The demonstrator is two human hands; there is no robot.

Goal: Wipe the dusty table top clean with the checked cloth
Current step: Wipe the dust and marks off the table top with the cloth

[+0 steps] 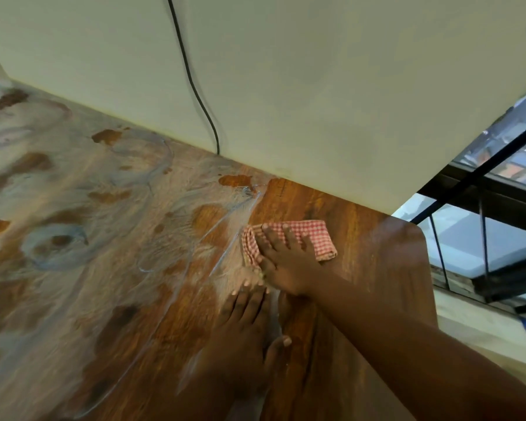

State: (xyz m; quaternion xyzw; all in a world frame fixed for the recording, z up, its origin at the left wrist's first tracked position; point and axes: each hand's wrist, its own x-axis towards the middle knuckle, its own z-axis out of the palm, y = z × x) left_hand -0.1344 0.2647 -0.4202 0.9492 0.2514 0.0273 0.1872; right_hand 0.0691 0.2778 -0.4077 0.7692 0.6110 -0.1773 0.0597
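Left hand flat on table top; right hand prob. pressing checked cloth.

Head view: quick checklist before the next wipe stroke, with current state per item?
1. Checked cloth under the right hand, fingers spread flat on it: ok.
2. Cloth folded into a compact pad: ok, though its left edge is bunched.
3. Left hand flat on the table top, just behind the cloth and off it: ok.
4. Strip to the right of the cloth looks dark and clean: ok.
5. Dust cleared to the left: not ok, pale film and rings cover most of that side.
6. Black cable runs down the wall to the table's back edge, away from the cloth: ok.
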